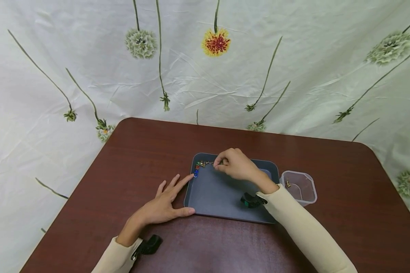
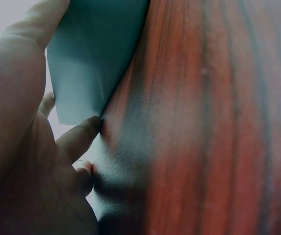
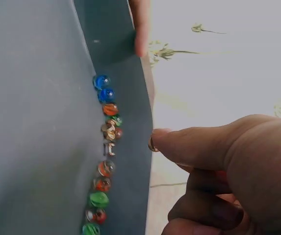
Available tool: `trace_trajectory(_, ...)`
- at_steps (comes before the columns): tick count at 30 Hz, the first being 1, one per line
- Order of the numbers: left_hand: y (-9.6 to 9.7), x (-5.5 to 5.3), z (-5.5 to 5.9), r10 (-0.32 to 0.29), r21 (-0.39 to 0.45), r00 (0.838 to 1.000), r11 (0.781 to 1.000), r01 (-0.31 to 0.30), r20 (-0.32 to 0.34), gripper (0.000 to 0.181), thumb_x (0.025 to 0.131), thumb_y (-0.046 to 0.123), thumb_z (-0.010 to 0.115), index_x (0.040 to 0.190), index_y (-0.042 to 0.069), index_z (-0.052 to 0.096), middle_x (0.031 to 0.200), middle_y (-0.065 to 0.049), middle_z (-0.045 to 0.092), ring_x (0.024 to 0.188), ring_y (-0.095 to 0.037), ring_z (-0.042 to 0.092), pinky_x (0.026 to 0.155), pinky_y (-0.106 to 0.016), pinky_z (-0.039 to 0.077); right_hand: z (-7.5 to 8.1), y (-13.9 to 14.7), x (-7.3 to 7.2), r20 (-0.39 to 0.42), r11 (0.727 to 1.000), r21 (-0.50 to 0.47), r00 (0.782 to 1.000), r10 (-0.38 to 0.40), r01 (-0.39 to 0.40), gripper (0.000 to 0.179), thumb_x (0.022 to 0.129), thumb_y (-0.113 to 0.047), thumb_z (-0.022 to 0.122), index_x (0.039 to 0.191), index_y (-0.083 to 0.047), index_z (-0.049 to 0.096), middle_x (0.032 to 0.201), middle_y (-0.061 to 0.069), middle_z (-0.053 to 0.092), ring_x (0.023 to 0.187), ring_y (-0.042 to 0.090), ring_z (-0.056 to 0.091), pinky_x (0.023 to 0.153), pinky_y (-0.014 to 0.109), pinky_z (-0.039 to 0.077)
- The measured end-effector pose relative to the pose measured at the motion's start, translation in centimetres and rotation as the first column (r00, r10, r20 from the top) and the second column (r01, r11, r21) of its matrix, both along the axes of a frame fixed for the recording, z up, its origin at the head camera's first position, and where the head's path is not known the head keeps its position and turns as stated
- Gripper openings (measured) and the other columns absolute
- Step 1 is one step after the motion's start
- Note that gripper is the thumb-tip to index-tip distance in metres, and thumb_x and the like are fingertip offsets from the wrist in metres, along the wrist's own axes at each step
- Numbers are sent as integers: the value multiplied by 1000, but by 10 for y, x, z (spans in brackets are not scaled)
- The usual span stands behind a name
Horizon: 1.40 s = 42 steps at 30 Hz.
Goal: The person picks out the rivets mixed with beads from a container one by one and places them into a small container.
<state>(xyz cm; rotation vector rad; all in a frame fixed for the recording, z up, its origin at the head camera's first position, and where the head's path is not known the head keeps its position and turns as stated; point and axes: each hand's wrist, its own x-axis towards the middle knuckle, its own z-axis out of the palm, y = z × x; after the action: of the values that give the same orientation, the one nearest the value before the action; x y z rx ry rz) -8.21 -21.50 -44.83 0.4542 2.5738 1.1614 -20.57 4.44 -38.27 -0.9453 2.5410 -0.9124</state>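
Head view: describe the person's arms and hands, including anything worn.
The left sleeve and right sleeve are cream and reach the wrists. A black left wrist device and black right wrist device are worn there; the right one shows a green spot. The left hand and right hand are ungloved.

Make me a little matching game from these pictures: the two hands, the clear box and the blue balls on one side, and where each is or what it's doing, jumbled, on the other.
Things:
1. Left hand
2. Right hand
3. Clear plastic box
4. Blue balls

Place or state (sides as in the head view):
A. Just right of the tray
B. Inside the tray, near its left side
C. Pinching a small shiny piece
D. Fingers spread at the tray's left edge

Right pairs: 1-D, 2-C, 3-A, 4-B
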Motion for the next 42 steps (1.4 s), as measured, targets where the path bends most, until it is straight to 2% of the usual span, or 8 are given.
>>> trace_trajectory(4, 1, 0, -1, -3, 5, 1000, 1000, 3, 9, 96, 88, 52, 74, 162, 34, 16, 167, -7, 20, 156, -36, 0, 117, -64, -11, 3, 12, 4, -1, 1000, -3, 1000, -17, 17, 15, 96, -13, 69, 102, -2, 77, 46, -5, 37, 42, 8, 30, 51, 22, 29)
trace_trajectory(10, 1, 0, -2, -4, 10, 1000, 1000, 4, 7, 95, 88, 52, 73, 162, 33, 16, 167, -7, 20, 156, -36, -1, 117, -64, -11, 5, 33, 6, -36, 998, 5, 998, -56, 56, 13, 96, -13, 69, 102, -4, 77, 46, -5, 37, 42, 9, 34, 51, 23, 32)
trace_trajectory(21, 0, -1, 0, -7, 8, 1000, 1000, 7, -11, 96, 88, 51, 74, 162, 31, 17, 167, -5, 21, 156, -36, 0, 117, -64, -11, 20, 67, 13, -98, 988, -19, 983, -157, 156, 14, 96, -17, 69, 102, -7, 77, 48, -6, 36, 42, 10, 32, 49, 24, 33)
trace_trajectory(30, 0, -1, -1, -10, -2, 1000, 1000, 10, -5, 95, 88, 52, 73, 162, 32, 16, 167, -6, 20, 156, -37, -1, 116, -65, -11, 20, 105, 22, -111, 973, -49, 967, -229, 224, 11, 97, -13, 68, 102, -6, 76, 49, -7, 29, 41, 7, 27, 46, 25, 30)
trace_trajectory(42, 0, -1, -1, -7, -6, 1000, 1000, 7, -5, 95, 88, 52, 73, 162, 34, 16, 167, -7, 20, 156, -36, -1, 117, -64, -11, 15, 147, 36, -143, 953, -33, 942, -303, 301, 12, 95, -14, 70, 100, -4, 75, 52, -7, 30, 45, 4, 27, 47, 24, 30)
